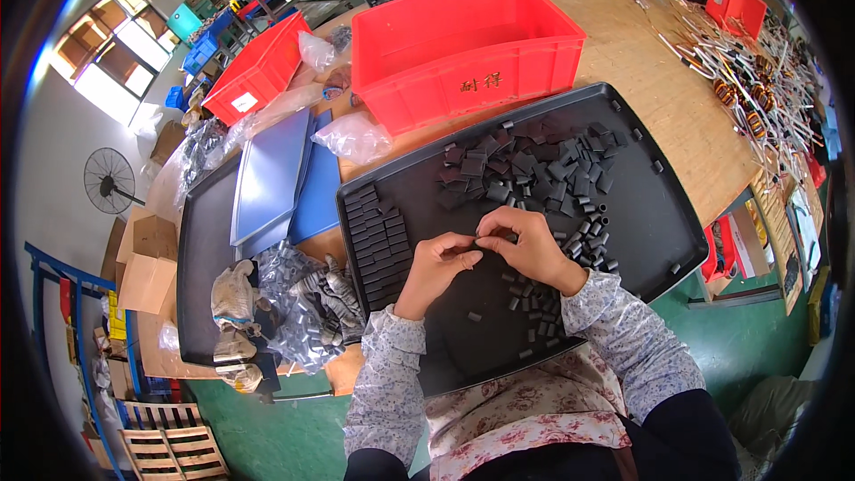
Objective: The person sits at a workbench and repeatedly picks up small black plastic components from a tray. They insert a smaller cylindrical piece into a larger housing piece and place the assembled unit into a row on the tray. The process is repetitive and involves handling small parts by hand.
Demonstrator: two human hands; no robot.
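Over the middle of a black tray (463, 365), my left hand (439, 269) and my right hand (527, 248) meet at the fingertips. Both are closed in a pinch around a small black piece, mostly hidden by the fingers. Beyond them lies a heap of flat black pieces (525, 160). Short black tubes (588, 236) are scattered beside and below my right hand, some standing on end. To the left of my left hand, black pieces (374, 240) lie side by side in neat rows along the tray's edge.
A red bin (472, 80) stands behind the tray, and another red bin (258, 71) is farther left. Blue folders (272, 174), a bag of grey parts (303, 312) and work gloves (233, 303) lie left. Wired coils (757, 93) pile up at the far right.
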